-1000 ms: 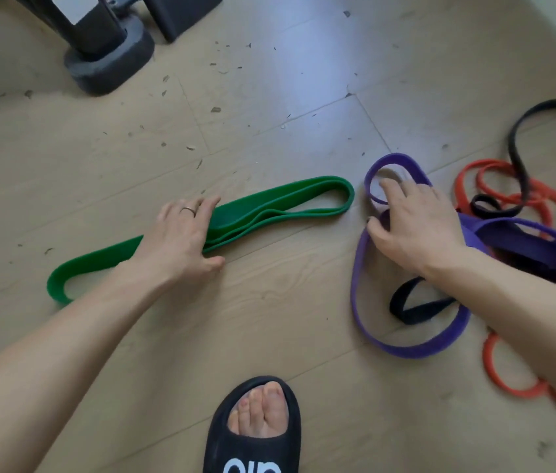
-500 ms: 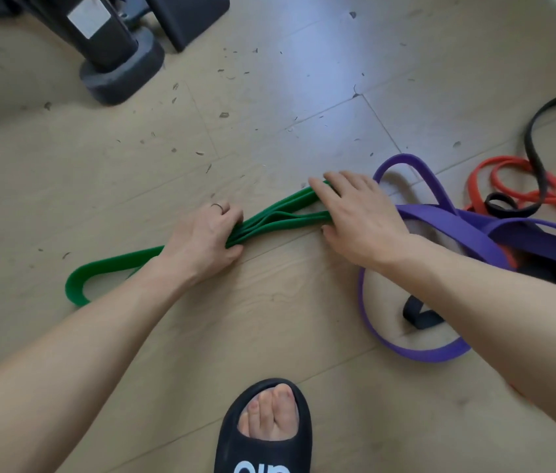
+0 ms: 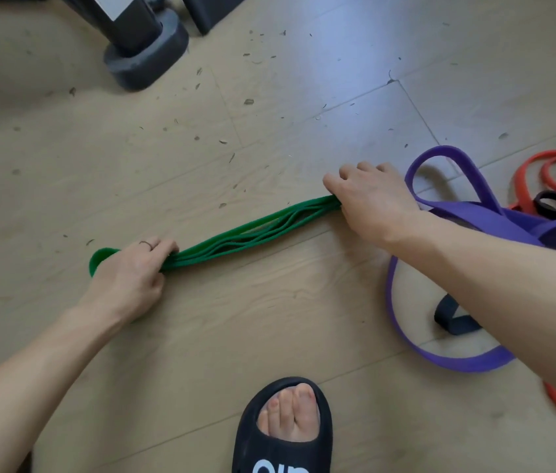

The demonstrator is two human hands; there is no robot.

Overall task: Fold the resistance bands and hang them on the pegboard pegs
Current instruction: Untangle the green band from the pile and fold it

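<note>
Hands moved apart | left hand point(image 3: 129, 278), right hand point(image 3: 370, 203) grip green band point(image 3: 252, 230) ends

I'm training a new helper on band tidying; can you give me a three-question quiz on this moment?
1. True or false: both hands grip the green band.
2. Which band lies beside the right hand? A) purple B) yellow C) white
3. Fill in: the black slipper stands on the ____.

Key:
1. True: the left hand holds one end, the right the other.
2. A, the purple band.
3. floor.
</note>
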